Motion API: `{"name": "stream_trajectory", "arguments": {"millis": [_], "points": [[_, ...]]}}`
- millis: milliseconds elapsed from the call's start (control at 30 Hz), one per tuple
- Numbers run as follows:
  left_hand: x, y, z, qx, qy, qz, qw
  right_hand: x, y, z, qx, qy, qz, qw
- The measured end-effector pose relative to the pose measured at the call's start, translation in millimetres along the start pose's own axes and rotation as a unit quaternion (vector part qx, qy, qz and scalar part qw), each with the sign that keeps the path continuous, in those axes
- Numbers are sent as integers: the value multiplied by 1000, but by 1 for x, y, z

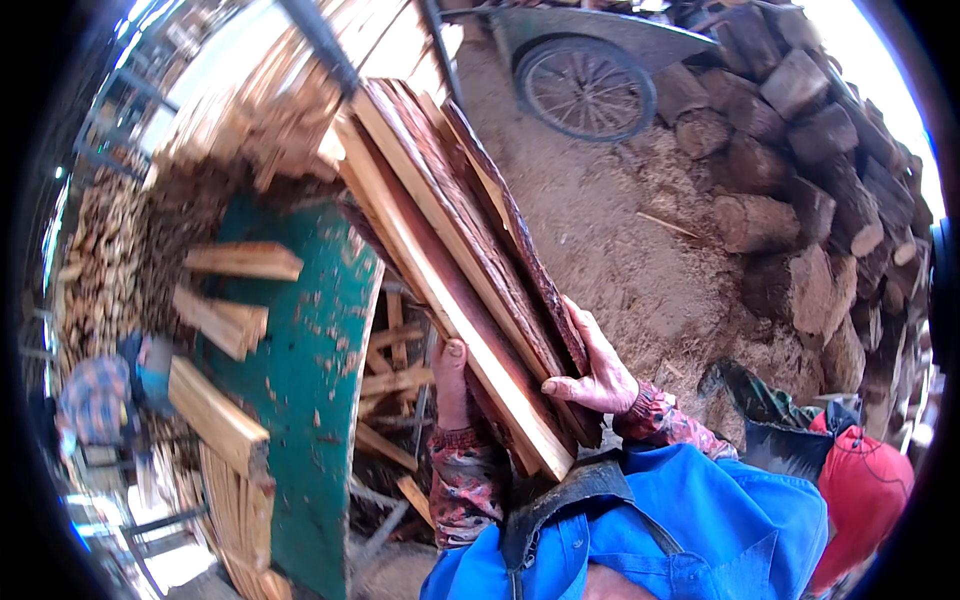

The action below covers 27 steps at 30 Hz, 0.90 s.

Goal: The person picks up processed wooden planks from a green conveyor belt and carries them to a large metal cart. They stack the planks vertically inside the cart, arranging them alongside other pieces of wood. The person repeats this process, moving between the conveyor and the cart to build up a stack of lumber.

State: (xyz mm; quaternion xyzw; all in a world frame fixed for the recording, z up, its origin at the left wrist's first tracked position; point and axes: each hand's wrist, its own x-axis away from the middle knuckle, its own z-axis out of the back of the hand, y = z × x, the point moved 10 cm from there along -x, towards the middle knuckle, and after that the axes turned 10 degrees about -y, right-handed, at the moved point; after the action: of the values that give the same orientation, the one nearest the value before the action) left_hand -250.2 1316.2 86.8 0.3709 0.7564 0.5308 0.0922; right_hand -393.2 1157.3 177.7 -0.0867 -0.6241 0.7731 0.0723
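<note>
A bundle of long split firewood pieces [463,247], some with dark bark, lies between my two hands and leans against my dark apron [560,500]. My left hand [452,385] presses the bundle's left side, thumb up and the other fingers hidden beneath. On the opposite side my right hand [598,370] is wrapped around the barky edge, its thumb lying over the top. The far end of the bundle reaches up to a metal frame bar [322,42].
At my left stands a green table [310,400] with split wood pieces [243,260] on it. A cart wheel [587,88] is at the far side, and round logs [790,90] are heaped on the right. Another person in a checked shirt [97,400] is at the far left.
</note>
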Motion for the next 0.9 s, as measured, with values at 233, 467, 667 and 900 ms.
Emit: {"name": "stream_trajectory", "arguments": {"millis": [233, 467, 667, 900], "points": [[-114, -23, -76, 44, -76, 99, 991, -26, 76, 67, -22, 102, -103, 989], [-207, -29, -119, 57, -140, 164, 975, -73, 121, 115, -32, 156, -182, 970], [-277, -35, -208, 83, -191, 200, 958, -94, 137, 202, -6, 221, -201, 954], [-386, -62, -312, 71, -210, 217, 951, -138, 181, 341, -4, 226, -167, 960]]}}
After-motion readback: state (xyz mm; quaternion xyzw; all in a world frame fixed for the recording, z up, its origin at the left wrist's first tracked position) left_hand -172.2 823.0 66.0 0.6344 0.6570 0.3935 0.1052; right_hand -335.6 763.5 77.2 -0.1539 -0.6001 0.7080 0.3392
